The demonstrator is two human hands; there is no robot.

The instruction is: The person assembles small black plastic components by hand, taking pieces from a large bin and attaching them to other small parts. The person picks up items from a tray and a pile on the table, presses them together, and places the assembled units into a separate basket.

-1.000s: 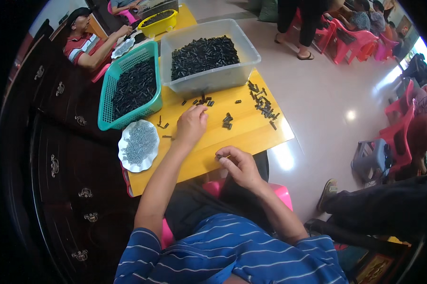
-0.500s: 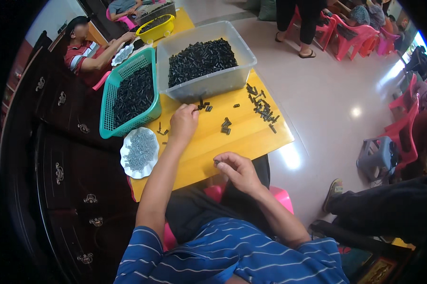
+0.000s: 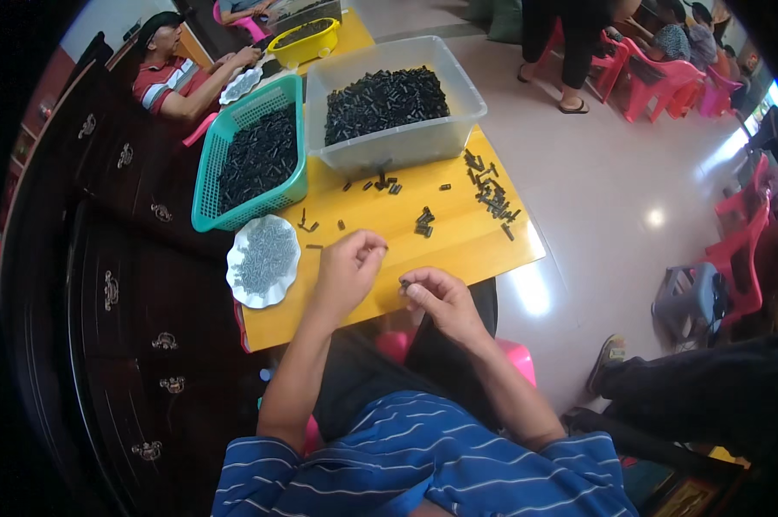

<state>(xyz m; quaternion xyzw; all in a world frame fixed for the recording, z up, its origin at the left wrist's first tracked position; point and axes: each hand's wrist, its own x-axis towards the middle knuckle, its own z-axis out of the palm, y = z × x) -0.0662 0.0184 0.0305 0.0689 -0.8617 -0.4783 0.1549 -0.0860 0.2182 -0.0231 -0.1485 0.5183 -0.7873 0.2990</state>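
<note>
My left hand [image 3: 350, 269] is above the yellow table, fingertips pinched together with a tiny dark piece just showing at their tips. My right hand [image 3: 445, 303], by the near table edge, grips a small black plastic piece [image 3: 404, 283] between thumb and forefinger. The two hands face each other a short way apart. Beyond them lie a little cluster of black plastic pieces [image 3: 424, 223] and some loose ones [image 3: 387, 184] beside the clear bin. A white scalloped plate [image 3: 236, 289] heaped with small silvery screws [image 3: 267, 254] sits to the left of my left hand.
A clear plastic bin [image 3: 398, 146] and a teal mesh basket [image 3: 260, 203], both full of black pieces, stand at the table's far side. More black pieces [image 3: 492, 196] are scattered along the right edge. Past the bin is a yellow basin [image 3: 307, 52]; another person [image 3: 178, 86] sits far left.
My left hand has drawn back from the loose pieces by the clear bin, toward my right hand. My right hand has stayed almost in place.
</note>
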